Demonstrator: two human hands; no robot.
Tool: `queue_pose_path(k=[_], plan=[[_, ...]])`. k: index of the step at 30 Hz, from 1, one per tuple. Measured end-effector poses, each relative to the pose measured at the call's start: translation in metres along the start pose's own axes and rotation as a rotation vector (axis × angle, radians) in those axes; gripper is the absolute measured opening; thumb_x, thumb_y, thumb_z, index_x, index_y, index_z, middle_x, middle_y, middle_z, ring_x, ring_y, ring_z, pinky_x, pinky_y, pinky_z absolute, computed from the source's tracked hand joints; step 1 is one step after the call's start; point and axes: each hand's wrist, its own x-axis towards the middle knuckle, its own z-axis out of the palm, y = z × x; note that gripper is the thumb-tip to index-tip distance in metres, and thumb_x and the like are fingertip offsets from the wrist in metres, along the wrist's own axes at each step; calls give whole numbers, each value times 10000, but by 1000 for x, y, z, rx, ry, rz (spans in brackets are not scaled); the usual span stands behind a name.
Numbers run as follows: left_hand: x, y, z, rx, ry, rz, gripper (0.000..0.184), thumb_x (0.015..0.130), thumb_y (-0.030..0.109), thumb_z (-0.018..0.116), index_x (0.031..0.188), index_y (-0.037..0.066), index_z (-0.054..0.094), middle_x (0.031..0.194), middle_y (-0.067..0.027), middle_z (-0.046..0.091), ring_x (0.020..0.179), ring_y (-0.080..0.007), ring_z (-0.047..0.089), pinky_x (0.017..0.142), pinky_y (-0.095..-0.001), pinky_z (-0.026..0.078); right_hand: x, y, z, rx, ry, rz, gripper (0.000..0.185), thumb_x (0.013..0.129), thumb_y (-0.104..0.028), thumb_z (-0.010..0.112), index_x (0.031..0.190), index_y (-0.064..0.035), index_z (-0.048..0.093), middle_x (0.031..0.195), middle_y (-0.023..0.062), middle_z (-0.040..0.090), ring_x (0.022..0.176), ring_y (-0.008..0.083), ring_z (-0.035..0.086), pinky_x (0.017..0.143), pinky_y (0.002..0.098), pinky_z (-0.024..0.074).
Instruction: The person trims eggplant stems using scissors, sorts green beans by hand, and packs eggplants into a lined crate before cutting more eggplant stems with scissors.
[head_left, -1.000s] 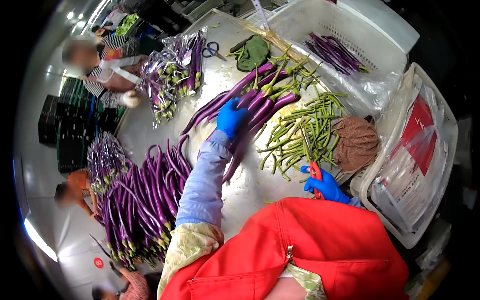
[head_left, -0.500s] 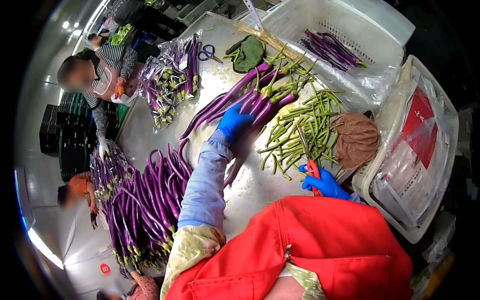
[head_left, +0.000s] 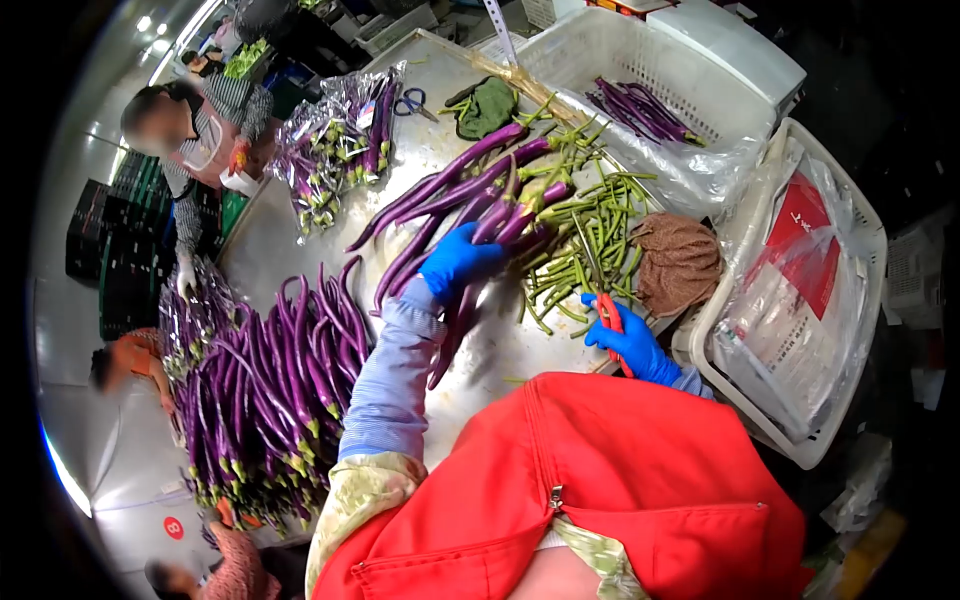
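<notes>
Long eggplants (head_left: 496, 221) are drawn nearer, partly separated, by the closed left hand (head_left: 460, 261); red-handled scissors (head_left: 609, 318) stay gripped in the right hand (head_left: 641, 350).

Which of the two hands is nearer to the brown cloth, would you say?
The right hand, close by on the wearer's side of the brown cloth; the left hand is farther off, at the eggplants.

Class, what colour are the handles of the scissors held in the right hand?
Red, clearest in the head view.
</notes>
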Motion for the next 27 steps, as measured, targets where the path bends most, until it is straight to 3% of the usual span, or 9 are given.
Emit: queue_pose_path(k=[2, 7, 8, 11, 14, 20, 27], plan=[[-13, -7, 1, 22, 15, 231, 449, 764, 131, 684, 1168, -20, 558, 905, -60, 630, 802, -132, 575, 725, -272, 472, -4, -5, -2, -58, 48, -93, 563, 794, -133, 629, 1319, -5, 468, 915, 27, 615, 811, 76, 553, 794, 245, 430], [-63, -15, 16, 249, 177, 172, 491, 764, 116, 721, 1217, 25, 554, 962, -27, 626, 825, -95, 563, 763, -268, 476, -15, -15, -13, -236, -9, -25, 582, 796, -178, 664, 1332, -44, 478, 891, -3, 574, 790, 88, 508, 772, 241, 433], [-74, -17, 24, 147, 134, 301, 539, 757, 100, 717, 1259, 40, 530, 967, -32, 627, 822, -102, 570, 766, -272, 483, -15, -15, -14, -274, -12, -28, 586, 798, -186, 665, 1335, -47, 475, 888, -2, 575, 788, 86, 508, 770, 240, 433], [-81, -43, 26, 291, 148, 218, 584, 751, 75, 701, 1299, 58, 499, 953, -45, 626, 814, -122, 577, 765, -274, 484, -16, -8, -12, -361, -14, -17, 600, 806, -218, 668, 1346, -52, 462, 889, 7, 584, 789, 83, 517, 765, 245, 436], [-84, -64, 31, 334, 198, 172, 534, 750, 99, 699, 1252, 39, 530, 977, -78, 644, 855, -156, 598, 792, -296, 480, -20, -13, -5, -386, -45, 16, 546, 815, -110, 625, 1329, -25, 463, 835, -2, 573, 769, 71, 533, 772, 228, 438], [-101, -55, 43, 307, 131, 136, 518, 744, 146, 701, 1225, 29, 547, 983, -116, 651, 891, -196, 613, 837, -318, 464, -23, -14, -4, -345, -83, 24, 529, 817, -118, 609, 1319, -26, 470, 892, 23, 585, 764, 82, 540, 779, 239, 449], [-94, -62, 41, 282, 40, 89, 447, 734, 152, 690, 1149, 28, 581, 879, -53, 641, 780, -133, 588, 716, -275, 475, -32, -11, -9, -371, -55, 75, 424, 800, -90, 565, 1215, -5, 542, 884, 16, 582, 675, 85, 509, 641, 245, 453]])
